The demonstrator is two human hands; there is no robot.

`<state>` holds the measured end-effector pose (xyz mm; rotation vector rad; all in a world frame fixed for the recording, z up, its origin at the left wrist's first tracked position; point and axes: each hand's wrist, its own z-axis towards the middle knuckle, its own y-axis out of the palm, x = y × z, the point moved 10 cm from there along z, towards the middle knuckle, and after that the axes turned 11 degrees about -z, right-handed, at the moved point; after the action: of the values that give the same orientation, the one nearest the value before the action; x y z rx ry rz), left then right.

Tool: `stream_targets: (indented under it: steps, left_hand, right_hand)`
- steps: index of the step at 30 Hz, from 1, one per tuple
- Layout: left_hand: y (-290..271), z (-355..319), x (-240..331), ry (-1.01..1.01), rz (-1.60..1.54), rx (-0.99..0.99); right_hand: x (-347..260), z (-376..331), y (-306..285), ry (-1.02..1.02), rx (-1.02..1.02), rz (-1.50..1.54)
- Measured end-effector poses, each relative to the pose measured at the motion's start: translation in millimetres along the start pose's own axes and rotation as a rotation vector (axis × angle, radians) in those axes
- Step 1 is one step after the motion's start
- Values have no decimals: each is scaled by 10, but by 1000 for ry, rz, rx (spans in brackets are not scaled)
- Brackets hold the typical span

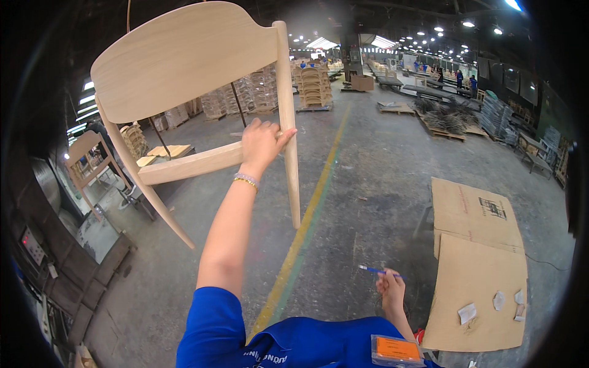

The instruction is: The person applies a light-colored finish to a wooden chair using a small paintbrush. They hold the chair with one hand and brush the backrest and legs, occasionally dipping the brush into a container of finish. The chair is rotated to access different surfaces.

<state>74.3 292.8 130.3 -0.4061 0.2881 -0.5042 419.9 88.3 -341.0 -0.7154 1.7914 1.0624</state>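
Observation:
A pale wooden chair frame [184, 58], with a broad curved backrest and tapered legs, hangs raised in front of me at the upper left. My left hand [264, 144] is closed on its seat rail, where the rail meets the right leg; the thumb lies against that leg. Dark rods show behind the frame. Low and to the right, near my body, my right hand [391, 288] pinches a slim blue brush [373, 269] whose pale tip points left. The brush is apart from the chair frame.
A cardboard-covered table [478, 288] with scraps of paper stands at my right. Another chair frame [92, 159] hangs at the left, near a dark machine with a control box [32, 245]. Stacked chair parts [313, 86] and pallets stand farther back. A yellow line [313, 211] crosses the floor.

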Motion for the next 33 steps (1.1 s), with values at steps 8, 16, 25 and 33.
stream_targets:
  steps: [8,16,25,33]
  left_hand:
    - [-680,-235,635,13,-140,-93]
    - [-1153,-332,998,-55,-257,-81]
    - [-1299,-362,1052,-59,-204,-51]
    - [-1298,-389,1028,-62,-216,-51]
  right_hand:
    - [-3088,-168,1775,-888,-339,47]
    - [-5057,-1564,2741,-1746,-322,185]
    - [-5296,-1746,3185,-1951,-325,170]
    - [-5312,-1682,3264,-2017,-254,118]
